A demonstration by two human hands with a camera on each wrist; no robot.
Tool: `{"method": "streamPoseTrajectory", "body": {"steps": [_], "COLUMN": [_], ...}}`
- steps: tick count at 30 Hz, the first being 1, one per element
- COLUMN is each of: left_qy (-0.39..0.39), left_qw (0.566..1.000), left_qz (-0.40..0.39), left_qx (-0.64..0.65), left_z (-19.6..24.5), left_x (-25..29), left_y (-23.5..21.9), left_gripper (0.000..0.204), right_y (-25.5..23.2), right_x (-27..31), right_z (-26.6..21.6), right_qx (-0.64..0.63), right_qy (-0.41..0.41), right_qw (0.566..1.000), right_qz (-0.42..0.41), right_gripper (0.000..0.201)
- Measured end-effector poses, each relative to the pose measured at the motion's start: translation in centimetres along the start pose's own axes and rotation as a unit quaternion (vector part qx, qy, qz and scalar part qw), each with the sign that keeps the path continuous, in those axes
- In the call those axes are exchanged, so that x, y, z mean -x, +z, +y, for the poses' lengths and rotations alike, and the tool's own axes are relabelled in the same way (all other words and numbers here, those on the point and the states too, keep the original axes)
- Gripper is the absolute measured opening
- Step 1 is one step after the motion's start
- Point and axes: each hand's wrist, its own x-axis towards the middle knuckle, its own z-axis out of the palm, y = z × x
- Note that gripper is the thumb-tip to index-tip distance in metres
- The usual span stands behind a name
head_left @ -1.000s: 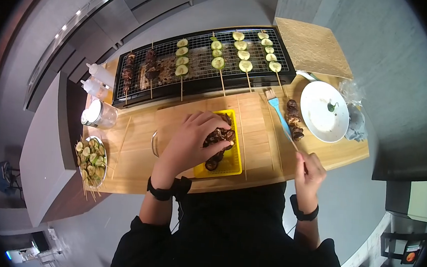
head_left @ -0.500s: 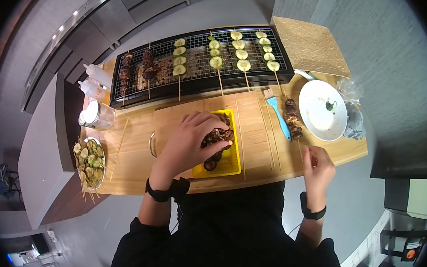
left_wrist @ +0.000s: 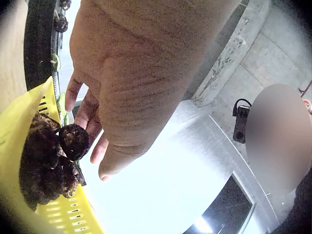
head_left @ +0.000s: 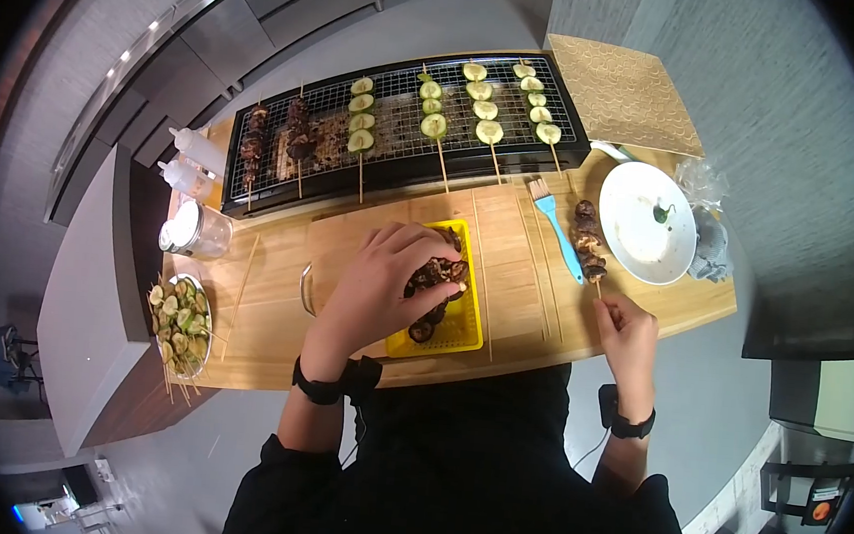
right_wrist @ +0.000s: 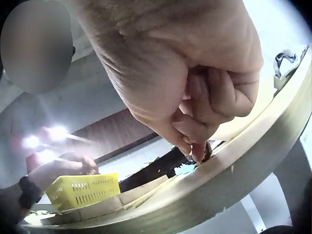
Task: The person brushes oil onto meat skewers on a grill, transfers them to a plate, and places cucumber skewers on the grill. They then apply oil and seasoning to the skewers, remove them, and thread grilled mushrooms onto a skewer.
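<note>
My right hand (head_left: 630,338) pinches the bare lower end of a bamboo skewer threaded with dark brown, mushroom-like pieces (head_left: 586,241) at the right of the table. In the right wrist view, thumb and forefinger meet on it and the other fingers curl into the palm. Beside the skewer lies a blue-handled basting brush (head_left: 558,232). My left hand (head_left: 376,273) arches over a yellow basket (head_left: 468,325), with thumb and fingers apart and relaxed around a heap of similar dark pieces (left_wrist: 46,165). Part of the heap is hidden under that hand.
A black grill (head_left: 398,129) across the back carries several cucumber skewers and two dark ones. Bare sticks (head_left: 483,261) lie on the cutting board (head_left: 370,224). A white pan (head_left: 639,254) stands right. Jar (head_left: 194,232), squeeze bottles (head_left: 188,180) and a plate of skewers (head_left: 205,350) sit left.
My right hand moved right and away from the skewer, then returned and took its lower end. The skewer lies almost where it was. The left hand kept its pose over the basket.
</note>
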Motion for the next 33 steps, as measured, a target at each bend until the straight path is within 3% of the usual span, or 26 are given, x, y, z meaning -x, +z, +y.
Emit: {"method": "streamPoseTrajectory", "body": {"steps": [9,12,23,28,33], "left_qy": [0.006,0.011,0.036,0.019,0.008], "left_qw": [1.000,1.000,0.981,0.985,0.996], "left_qz": [0.002,0.007,0.152,0.137,0.047], "left_qx": [0.004,0.008,0.114,0.104,0.069], "left_z": [0.3,0.5,0.6,1.0,1.2], "left_x": [-0.3,-0.4,0.4,0.5,0.4], "left_y": [0.0,0.0,-0.8,-1.2,-1.3], "left_gripper": [0.030,0.030,0.046,0.052,0.056], "right_y": [-2.2,-2.3,-5.1,-4.5,-4.1], "right_x": [2.1,2.7,1.3,0.5,-0.1], "right_z": [-1.1,-1.9,-7.2,-8.3,-10.1], "right_qx": [-0.070,-0.151,-0.126,-0.123,-0.116], "right_qy": [0.040,0.043,-0.117,-0.168,-0.221], "right_qw": [0.995,0.987,0.980,0.972,0.963], "right_qz": [-0.061,-0.043,-0.095,-0.107,-0.096], "right_gripper": [0.006,0.005,0.005,0.003,0.006]}}
